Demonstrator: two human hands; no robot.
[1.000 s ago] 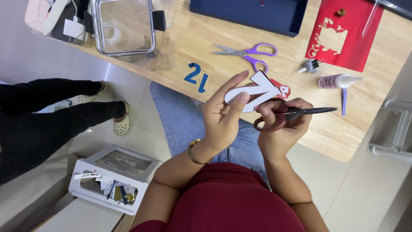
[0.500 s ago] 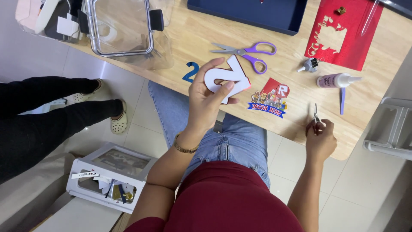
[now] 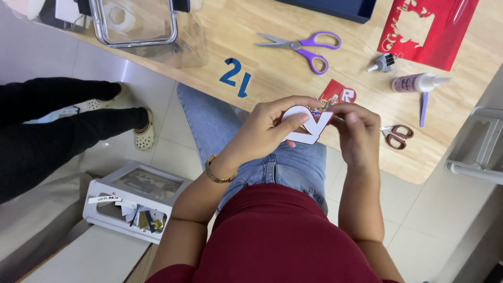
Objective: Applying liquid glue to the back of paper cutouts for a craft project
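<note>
I had set the small brown-handled scissors (image 3: 396,135) by the tabletop's near edge; both hands, left hand (image 3: 264,131) and right hand (image 3: 356,133), apparently pinched the white paper cut-out (image 3: 306,124).

R hand (image 3: 359,133) let go of small brown-handled scissors (image 3: 396,135) — now lying on worktop (image 3: 272,68) just beside it | R hand back at white cut-out (image 3: 306,126), pinching its R edge w/ L hand (image 3: 267,131) | cut-out lowered from above stickers (image 3: 335,99) — now over worktop edge, near lap
</note>
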